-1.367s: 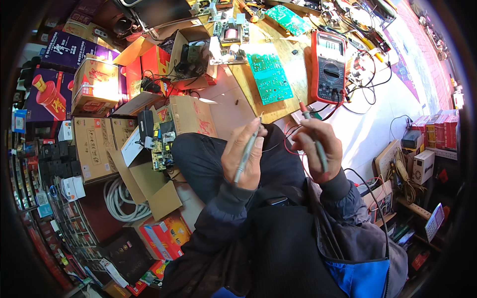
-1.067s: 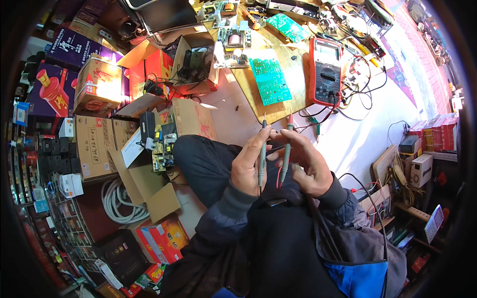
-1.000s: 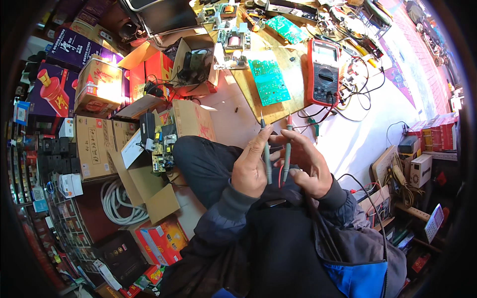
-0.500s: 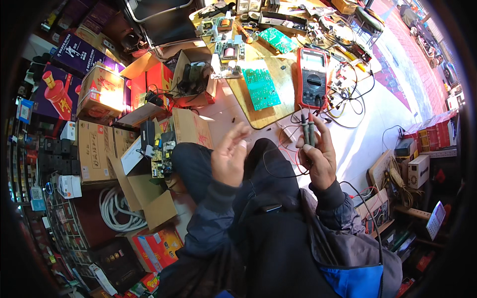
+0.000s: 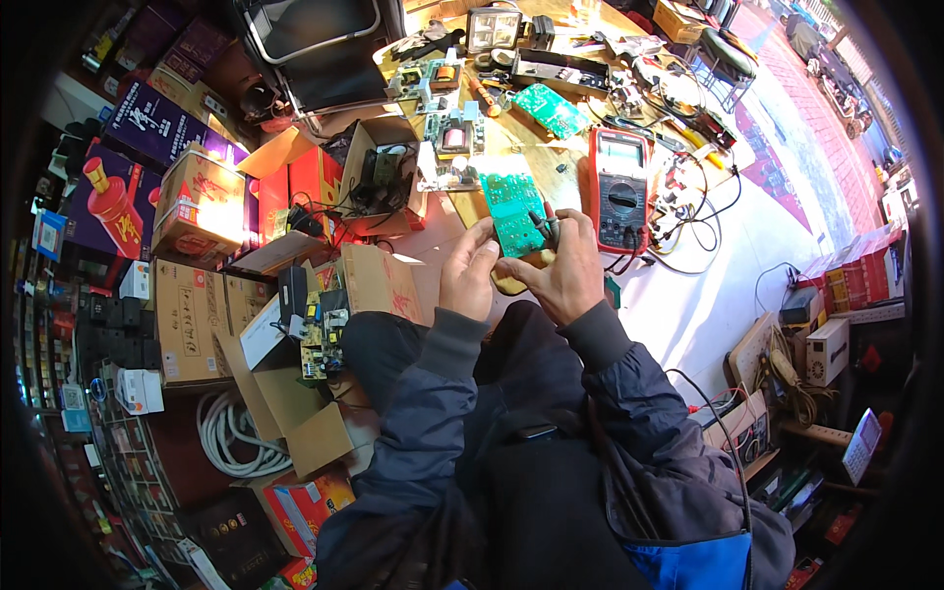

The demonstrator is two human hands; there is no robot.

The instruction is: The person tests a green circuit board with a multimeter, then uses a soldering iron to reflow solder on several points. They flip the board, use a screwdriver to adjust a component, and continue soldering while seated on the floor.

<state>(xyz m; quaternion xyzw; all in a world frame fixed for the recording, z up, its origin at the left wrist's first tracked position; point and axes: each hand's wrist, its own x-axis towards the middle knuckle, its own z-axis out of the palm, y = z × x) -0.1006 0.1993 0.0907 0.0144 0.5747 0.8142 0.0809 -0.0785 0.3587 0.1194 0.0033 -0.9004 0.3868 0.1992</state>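
A green circuit board [image 5: 510,190] lies solder side up at the table's near corner. Curled at its lower left edge, my left hand [image 5: 466,278] grips that edge between thumb and fingers. My right hand [image 5: 572,274] is closed on a pair of test probes [image 5: 547,228], one black and one with a red part, held over the board's right side. Their tips are too small to make out. Just right of this hand, a red multimeter [image 5: 619,187] with a dark face and round dial rests on the table. The right palm partly hides the board's lower end.
Behind stand power-supply boards [image 5: 454,133], a second green board [image 5: 551,110] and tangled leads [image 5: 688,202]. Open cardboard boxes [image 5: 295,393] with electronics crowd my left side, beside a coil of white cable [image 5: 241,428]. A black chair [image 5: 310,49] is at the far left.
My right hand has carried the probes left, from above my lap to over the circuit board. My left hand has moved up to the board's edge. The whole view has shifted slightly.
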